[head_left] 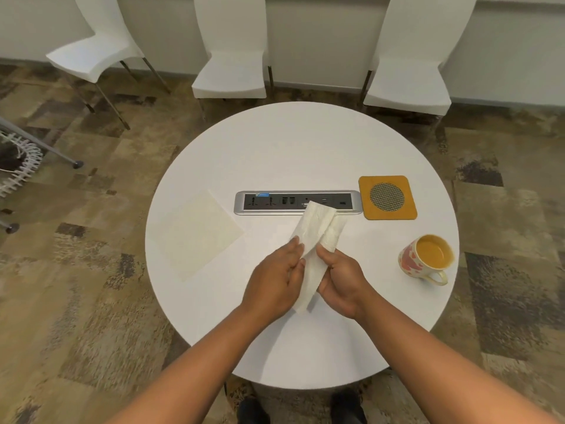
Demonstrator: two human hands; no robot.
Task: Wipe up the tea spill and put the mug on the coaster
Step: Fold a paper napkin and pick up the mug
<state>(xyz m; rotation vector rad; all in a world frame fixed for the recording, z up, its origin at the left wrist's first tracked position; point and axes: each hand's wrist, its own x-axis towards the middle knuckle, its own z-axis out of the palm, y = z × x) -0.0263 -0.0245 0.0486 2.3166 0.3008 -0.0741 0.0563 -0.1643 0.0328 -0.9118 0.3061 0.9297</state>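
Note:
Over the middle of the round white table (305, 142), my left hand (272, 280) and my right hand (336, 280) both grip a folded white paper towel (315, 231), held upright between them. A mug (426, 260) with pink patches, full of tea, stands at the table's right edge with its handle toward me. The orange square coaster (387, 197) lies beyond the mug, bare. A flat pale napkin (198, 234) lies on the left of the table. I cannot make out any tea spill.
A grey power socket strip (275, 203) is set into the table's centre, just behind the towel. Three white chairs (232, 75) stand beyond the table against the wall. Patterned carpet surrounds the table; my shoes show at the bottom edge.

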